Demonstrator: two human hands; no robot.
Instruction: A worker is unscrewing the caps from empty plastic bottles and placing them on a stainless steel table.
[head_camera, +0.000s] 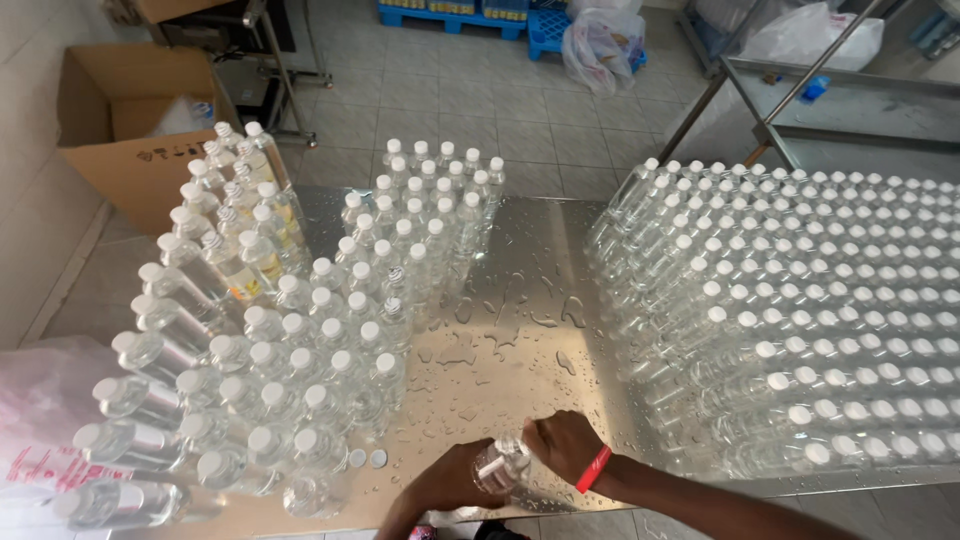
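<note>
Stainless steel counter (520, 300), wet all over with water drops, loaded with clear plastic bottles. Both hands down at the near edge, wrapped round one small clear bottle (497, 465) lying sideways between them. Left hand (450, 480) cupping the body from below, right hand (562, 445) closed over the neck end, red wristband (593, 469) on that wrist. So, hands together, both clamped on the same bottle, held just above the counter edge. Can't tell if the cap is on under those fingers. Two loose white caps (368, 459) lying flat on the steel just left of the hands, right beside the nearest standing bottles. Big cluster of upright white-capped bottles (320, 330) filling the left half, some at the far left with yellowish labels (262, 255). Much bigger, tidier block of capped bottles (800, 300) packed in rows on the right, well apart from the hands, with a bare wet strip between the two groups. Open cardboard box (120, 130) on the tiled floor past the far left corner. White plastic bag (600, 45) by blue pallets (470, 15) at the back of the room. Metal table frame (800, 90) off to the far right.
</note>
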